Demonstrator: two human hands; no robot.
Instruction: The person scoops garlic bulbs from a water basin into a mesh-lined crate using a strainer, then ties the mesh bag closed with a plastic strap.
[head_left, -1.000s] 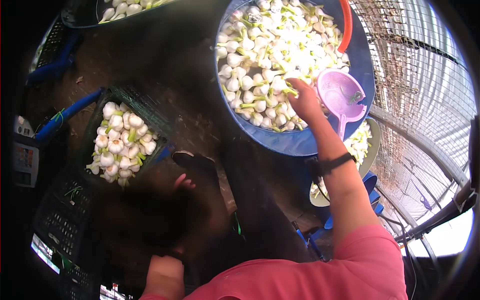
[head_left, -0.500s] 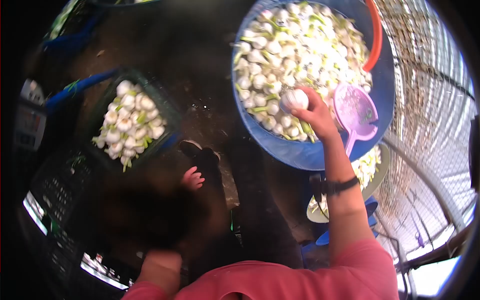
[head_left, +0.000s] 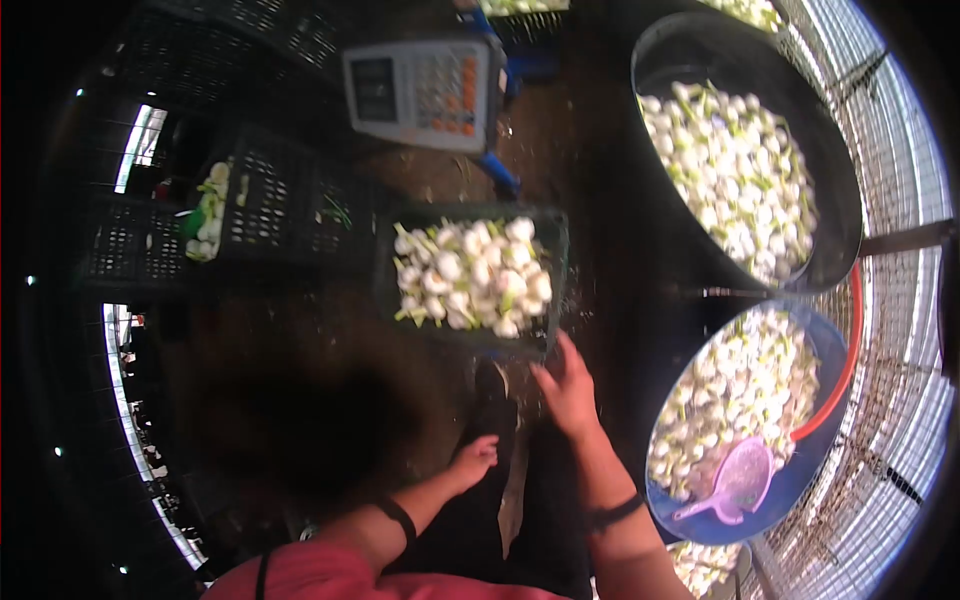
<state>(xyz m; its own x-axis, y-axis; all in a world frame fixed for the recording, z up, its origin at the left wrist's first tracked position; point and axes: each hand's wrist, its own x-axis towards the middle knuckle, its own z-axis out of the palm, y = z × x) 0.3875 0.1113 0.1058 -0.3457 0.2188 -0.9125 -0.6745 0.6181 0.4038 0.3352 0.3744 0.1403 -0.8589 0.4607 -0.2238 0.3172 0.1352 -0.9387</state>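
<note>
Perforated black crates (head_left: 290, 200): far left, stacked, dim; some pale bulbs showed beside them.

Keypad unit with display (head_left: 425, 92): top centre, beyond the filled crate.

Dark green crate (head_left: 559, 265): centre, on the floor, holding white garlic bulbs (head_left: 450, 265) with green stems, heaped unevenly, some blurred. By judgement, bulbs were best lowered rather than dropped, stems turned inward, the crate's dark near side filled to even the heap.

Left hand (head_left: 478, 458): below the crate, clear of it, above the person's leg; fingers partly bent, grip not readable.

Right hand (head_left: 572, 388): apart from the left, at the crate's near right corner; thumb and fingers spread, nothing visible in them; contact with the rim uncertain. Keeping the wrist outside the rim seemed wise.

Dark tub (head_left: 835, 215): upper right, containing bulbs.

Lilac strainer (head_left: 748, 468): lying over the bulbs within the blue tub (head_left: 803, 472), lower right.

Orange hose (head_left: 848, 370): curved along that tub's far right edge.
</note>
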